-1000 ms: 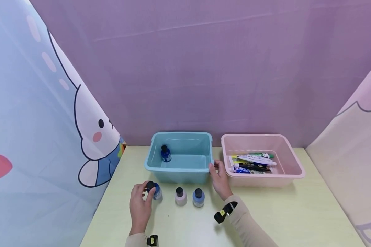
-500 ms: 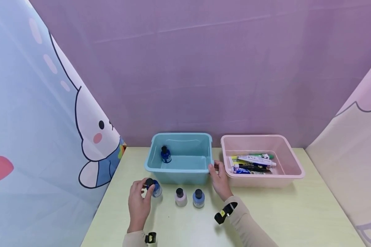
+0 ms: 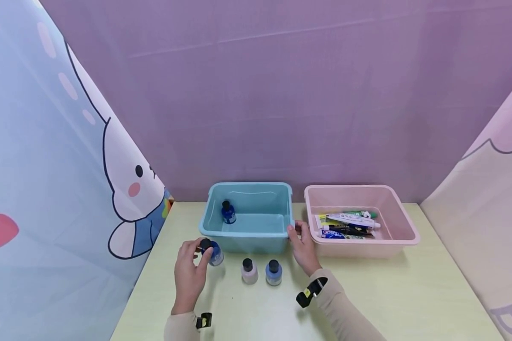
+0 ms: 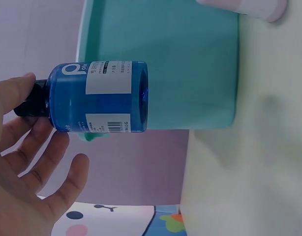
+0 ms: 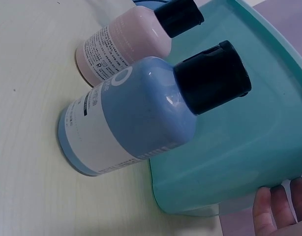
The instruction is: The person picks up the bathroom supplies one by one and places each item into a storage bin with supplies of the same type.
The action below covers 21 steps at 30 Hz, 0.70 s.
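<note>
My left hand [image 3: 189, 275] pinches a clear blue bottle [image 3: 216, 256] by its black cap, thumb on one side and fingers on the other. In the left wrist view the bottle [image 4: 109, 105] hangs above the table, close to the front of a teal plastic bin [image 3: 251, 245]. My right hand [image 3: 305, 254] holds that bin at its right front corner, the thumb at the rim. Inside the bin, toward the left, stands another dark blue bottle [image 3: 228, 215]. Before the bin stand a pale pink bottle [image 3: 249, 275] and a light blue bottle [image 3: 274, 274], both black-capped and upright.
To the right of the teal bin, a pink bin [image 3: 362, 251] contains several toothpaste tubes [image 3: 350, 227]. A purple cloth [image 3: 256, 94] hangs behind the pale table [image 3: 426, 284], and printed cloths flank it on both sides.
My left hand has raised the blue bottle slightly and carried it a little toward the teal bin. The right hand stays at the bin's corner.
</note>
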{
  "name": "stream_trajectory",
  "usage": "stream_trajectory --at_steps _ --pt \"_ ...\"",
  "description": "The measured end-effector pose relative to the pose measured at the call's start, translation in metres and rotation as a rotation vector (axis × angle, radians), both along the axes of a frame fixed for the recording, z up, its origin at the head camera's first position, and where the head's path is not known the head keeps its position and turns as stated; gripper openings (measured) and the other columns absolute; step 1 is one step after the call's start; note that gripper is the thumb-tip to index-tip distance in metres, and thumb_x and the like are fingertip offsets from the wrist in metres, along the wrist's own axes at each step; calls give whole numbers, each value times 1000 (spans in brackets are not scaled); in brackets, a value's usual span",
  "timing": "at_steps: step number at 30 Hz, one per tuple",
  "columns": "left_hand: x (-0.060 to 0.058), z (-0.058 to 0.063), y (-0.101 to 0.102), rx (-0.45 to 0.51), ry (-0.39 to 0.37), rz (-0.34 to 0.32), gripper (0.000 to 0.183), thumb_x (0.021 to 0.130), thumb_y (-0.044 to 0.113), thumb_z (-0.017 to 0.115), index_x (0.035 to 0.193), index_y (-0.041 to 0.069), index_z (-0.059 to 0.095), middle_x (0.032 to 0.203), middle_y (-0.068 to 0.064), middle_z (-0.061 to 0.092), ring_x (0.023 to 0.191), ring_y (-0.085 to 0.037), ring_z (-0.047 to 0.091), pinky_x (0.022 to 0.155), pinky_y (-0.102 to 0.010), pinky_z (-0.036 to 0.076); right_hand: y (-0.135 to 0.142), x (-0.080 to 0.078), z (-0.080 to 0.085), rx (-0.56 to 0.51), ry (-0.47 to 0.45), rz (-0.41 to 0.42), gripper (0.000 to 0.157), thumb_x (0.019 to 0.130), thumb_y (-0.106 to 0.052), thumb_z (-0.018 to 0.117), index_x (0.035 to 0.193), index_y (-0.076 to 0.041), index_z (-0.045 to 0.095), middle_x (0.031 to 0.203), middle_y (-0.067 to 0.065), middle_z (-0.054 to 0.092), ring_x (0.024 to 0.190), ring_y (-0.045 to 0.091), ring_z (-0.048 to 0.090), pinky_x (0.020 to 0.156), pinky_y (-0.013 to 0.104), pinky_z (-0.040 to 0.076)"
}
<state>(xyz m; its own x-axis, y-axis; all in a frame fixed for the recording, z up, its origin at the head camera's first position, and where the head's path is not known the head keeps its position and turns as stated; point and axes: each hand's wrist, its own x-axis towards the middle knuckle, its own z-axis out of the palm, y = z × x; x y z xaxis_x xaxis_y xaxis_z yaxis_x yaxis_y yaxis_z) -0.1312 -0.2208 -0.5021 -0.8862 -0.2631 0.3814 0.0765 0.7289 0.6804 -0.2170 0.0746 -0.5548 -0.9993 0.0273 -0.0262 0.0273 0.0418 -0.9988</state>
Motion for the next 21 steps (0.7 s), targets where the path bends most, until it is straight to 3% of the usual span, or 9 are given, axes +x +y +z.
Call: stream_trajectory --at_steps 9,21 --pt "-4 14 2 -23 -5 -21 43 92 40 62 125 13 59 112 0 56 102 -14 54 84 -43 52 0 0 2 1 -6 10 55 96 -54 47 131 -12 41 126 9 47 113 25 47 101 53 44" --pt "-13 36 2 41 128 -107 33 90 31 67 120 16 63 107 0 58 96 -10 54 79 -32 48 2 1 4 22 -17 24 56 95 -56 46 132 -14 40 127 8 46 114 25 46 100 47 47"
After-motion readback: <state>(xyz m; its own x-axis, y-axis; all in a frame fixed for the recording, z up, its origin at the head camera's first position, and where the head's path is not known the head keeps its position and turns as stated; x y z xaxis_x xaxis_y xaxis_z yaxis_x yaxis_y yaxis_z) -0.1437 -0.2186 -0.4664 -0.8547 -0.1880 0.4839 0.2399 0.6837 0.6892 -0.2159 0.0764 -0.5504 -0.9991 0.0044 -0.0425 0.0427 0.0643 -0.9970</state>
